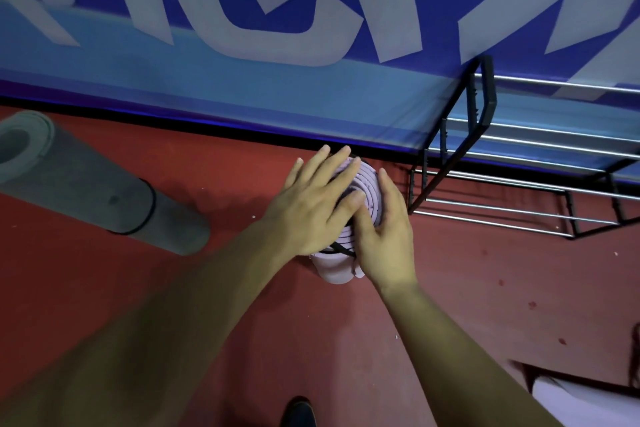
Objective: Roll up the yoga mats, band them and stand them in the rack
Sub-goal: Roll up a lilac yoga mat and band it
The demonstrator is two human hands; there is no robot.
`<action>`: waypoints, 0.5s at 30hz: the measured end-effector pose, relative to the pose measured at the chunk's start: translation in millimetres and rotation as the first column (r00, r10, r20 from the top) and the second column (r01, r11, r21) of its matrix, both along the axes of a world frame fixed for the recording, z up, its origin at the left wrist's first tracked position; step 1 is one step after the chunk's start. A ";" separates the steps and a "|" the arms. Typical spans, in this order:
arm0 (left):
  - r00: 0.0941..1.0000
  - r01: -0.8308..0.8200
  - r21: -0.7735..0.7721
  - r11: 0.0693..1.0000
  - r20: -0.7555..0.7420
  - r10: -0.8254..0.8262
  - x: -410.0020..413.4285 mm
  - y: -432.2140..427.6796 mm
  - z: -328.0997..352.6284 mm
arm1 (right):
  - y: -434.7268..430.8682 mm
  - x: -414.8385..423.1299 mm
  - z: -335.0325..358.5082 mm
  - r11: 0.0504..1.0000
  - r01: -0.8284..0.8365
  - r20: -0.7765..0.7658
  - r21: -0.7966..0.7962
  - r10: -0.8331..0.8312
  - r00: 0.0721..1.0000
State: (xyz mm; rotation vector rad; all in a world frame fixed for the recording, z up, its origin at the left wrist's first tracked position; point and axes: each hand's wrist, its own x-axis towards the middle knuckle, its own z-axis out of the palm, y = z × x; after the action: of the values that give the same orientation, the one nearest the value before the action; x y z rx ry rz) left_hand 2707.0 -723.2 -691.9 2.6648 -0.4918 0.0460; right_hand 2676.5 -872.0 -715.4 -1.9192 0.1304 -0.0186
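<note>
Head view looks down on a lilac yoga mat (pixel 363 184), rolled and standing on end on the red floor (pixel 485 288), close to the foot of the wall. It sits just left of the rack (pixel 485 97) and outside its frame. Both hands are together on the mat's upper end. The left hand (pixel 311 208) lies flat on the spiral end, fingers straight and spread, pressing down. The right hand (pixel 386 232) clasps the right side of the rim, with its thumb across the top of the spiral and its fingers running down the outer side. The two hands touch where the right thumb meets the left fingertips. A black band (pixel 341 250) shows on the roll just below the left palm; how it wraps round the mat is hidden by the hands.

Well apart to the left, a grey yoga mat (pixel 86 184) is rolled and appears to stand on end on the floor, with a black band (pixel 149 204) round its lower part. The rack is a black frame with chrome rails, set against a blue banner (pixel 242 90) with large white letters. A dark shoe tip (pixel 299 412) shows at the bottom edge.
</note>
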 end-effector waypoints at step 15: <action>0.866 -0.496 -0.476 0.726 -0.211 0.453 17.7 -6.8 -3.4 | -1.1 -3.6 -1.5 0.999 -0.011 0.002 -0.042 0.011 1.000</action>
State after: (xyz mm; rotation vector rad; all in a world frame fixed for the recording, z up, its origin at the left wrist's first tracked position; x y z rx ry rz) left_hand 2724.7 -730.0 -695.2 2.1683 0.2318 0.1942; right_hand 2672.9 -873.2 -716.9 -1.9614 0.1192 -0.0165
